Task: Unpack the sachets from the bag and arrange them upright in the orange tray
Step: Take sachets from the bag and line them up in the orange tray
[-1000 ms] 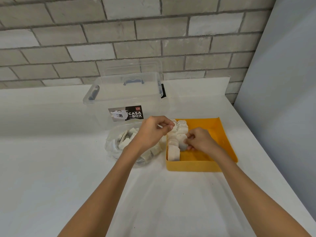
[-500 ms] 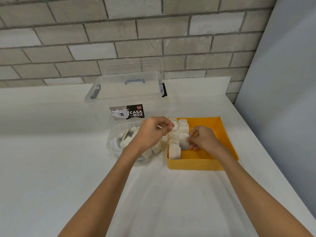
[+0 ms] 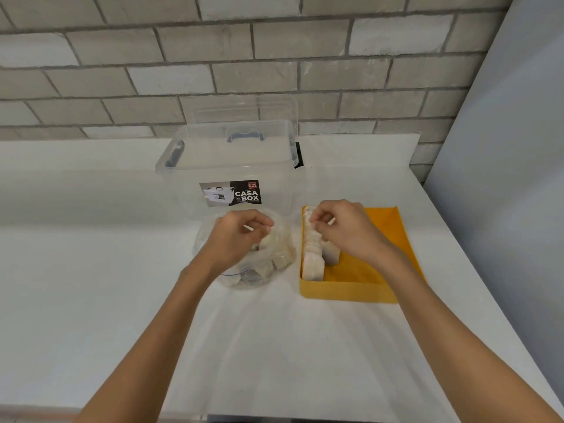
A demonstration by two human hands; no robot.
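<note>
Unpacking sachets [image 3: 312,264] from bag [image 3: 244,280] to tray [image 3: 348,293].
Left hand [image 3: 235,239], right hand [image 3: 351,230] each pinching one: light, soft; grip top edge.

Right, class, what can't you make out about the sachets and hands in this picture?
Head view:
Sachets left in the bag: left hand and crumpled plastic cover them.
Far end of the row in the tray: right hand covers it.
Whether either hand pinches a sachet: too blurred.
Box label small print: too small.
</note>
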